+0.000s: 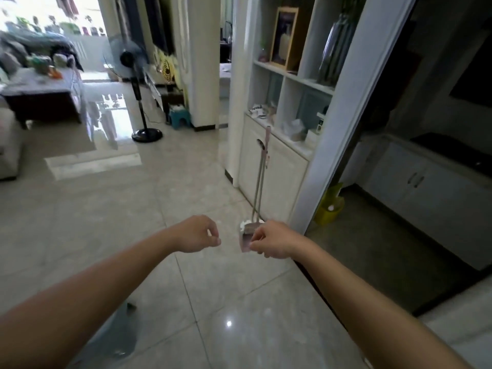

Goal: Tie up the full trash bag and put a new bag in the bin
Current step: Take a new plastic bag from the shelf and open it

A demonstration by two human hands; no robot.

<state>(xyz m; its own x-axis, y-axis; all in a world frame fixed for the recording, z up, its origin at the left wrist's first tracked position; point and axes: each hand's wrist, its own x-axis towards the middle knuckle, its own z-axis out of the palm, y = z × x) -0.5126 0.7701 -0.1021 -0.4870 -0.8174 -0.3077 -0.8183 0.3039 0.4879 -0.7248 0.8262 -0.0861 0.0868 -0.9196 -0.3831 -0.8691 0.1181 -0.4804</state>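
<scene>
My left hand [198, 234] and my right hand [271, 239] are stretched out in front of me above the tiled floor, close together. On both, the fingers are curled with the thumb against the fingertips. I see nothing between the fingers of either hand. A yellow bin [328, 209] with a yellow-green bag sticking out of its top stands on the darker floor just inside the doorway on the right, beyond my right hand. A faint grey translucent patch [119, 334] shows below my left forearm; whether it is a bag or a reflection is unclear.
A long-handled dustpan and broom [259, 187] lean against the white cabinet [277, 171] just beyond my hands. A standing fan [138, 97] is further back on the left, with a coffee table [40, 91] and sofa beyond. White kitchen cabinets [426, 187] line the right-hand room.
</scene>
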